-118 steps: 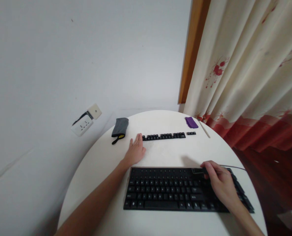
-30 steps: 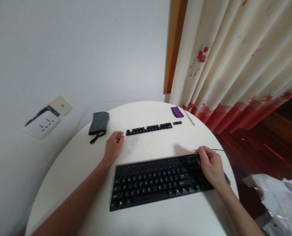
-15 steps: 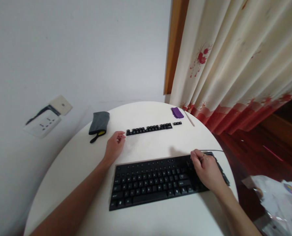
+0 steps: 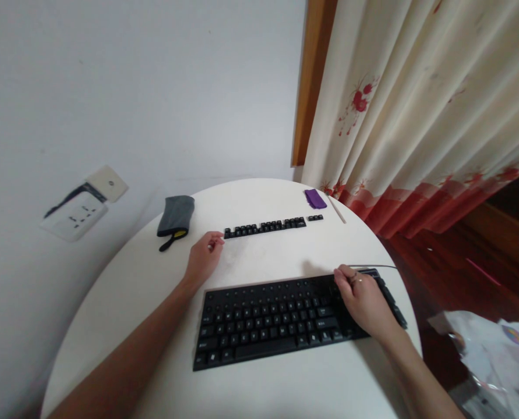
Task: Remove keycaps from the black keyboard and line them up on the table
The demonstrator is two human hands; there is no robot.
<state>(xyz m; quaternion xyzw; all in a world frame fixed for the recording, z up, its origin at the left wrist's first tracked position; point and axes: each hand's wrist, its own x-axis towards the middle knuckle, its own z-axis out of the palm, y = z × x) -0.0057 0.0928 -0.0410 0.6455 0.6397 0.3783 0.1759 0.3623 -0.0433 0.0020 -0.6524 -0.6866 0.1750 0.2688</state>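
- A plain pale grey wall (image 4: 154,87) fills the left and back.
- 2 white plates sit low on it: a socket plate (image 4: 73,216) and a smaller plate (image 4: 107,183) just above.
- A round white table (image 4: 250,195) stands against the wall.
- A wooden frame (image 4: 314,81) rises beside a cream curtain (image 4: 416,105) with red flowers and a red hem.
- The dark reddish wooden floor (image 4: 438,256) shows glints of light.

Soft, even daylight; faint shadows, wide-angle bending, blurred lower-right corner.

A home room: floral curtain (image 4: 416,105), wall socket (image 4: 73,216), round table (image 4: 259,396).
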